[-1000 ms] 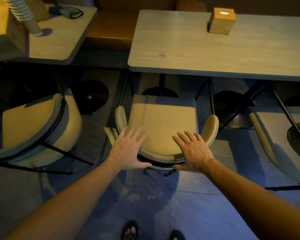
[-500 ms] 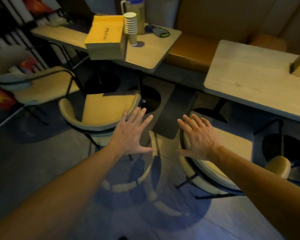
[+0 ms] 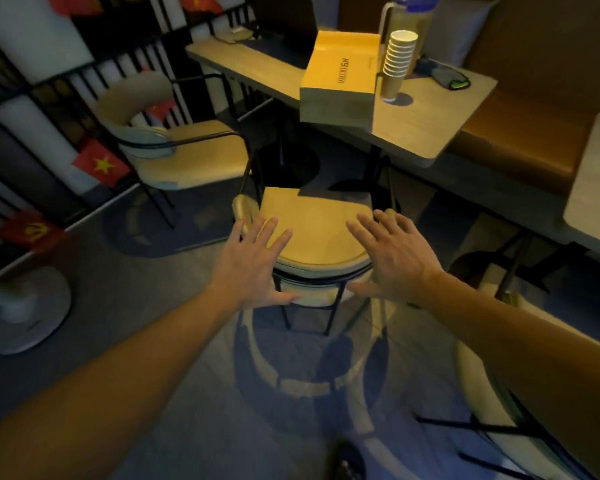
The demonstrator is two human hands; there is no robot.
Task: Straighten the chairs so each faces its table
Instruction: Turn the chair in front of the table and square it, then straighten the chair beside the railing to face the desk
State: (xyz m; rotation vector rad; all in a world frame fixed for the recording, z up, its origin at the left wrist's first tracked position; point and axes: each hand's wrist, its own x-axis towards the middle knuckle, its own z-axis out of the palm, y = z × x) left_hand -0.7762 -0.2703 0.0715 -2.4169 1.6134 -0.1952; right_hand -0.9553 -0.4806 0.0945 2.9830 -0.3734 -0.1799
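A cream padded chair [image 3: 312, 230] with a curved back and black legs stands in front of me, its seat partly under a wooden table [image 3: 409, 129]. My left hand [image 3: 253, 268] hovers open by the left side of its backrest, fingers spread, thumb near the back's outer face. My right hand [image 3: 392, 261] is open by the right side of the backrest in the same way. Neither hand clearly grips the chair. A second cream chair [image 3: 187, 157] stands to the left, turned at an angle beside the table's end. A third chair's back [image 3: 492, 382] shows at the lower right.
On the table sit a yellow box [image 3: 340, 77], a stack of paper cups [image 3: 397, 64], a jug and a dark pouch. A brown bench [image 3: 520, 133] runs behind; another table's corner [image 3: 593, 181] is at right. A fan base [image 3: 25, 310] and a railing with red flags stand at left.
My view has swung left from the chair at the right-hand table to this one. Both open hands have moved with it and now flank this chair's backrest.
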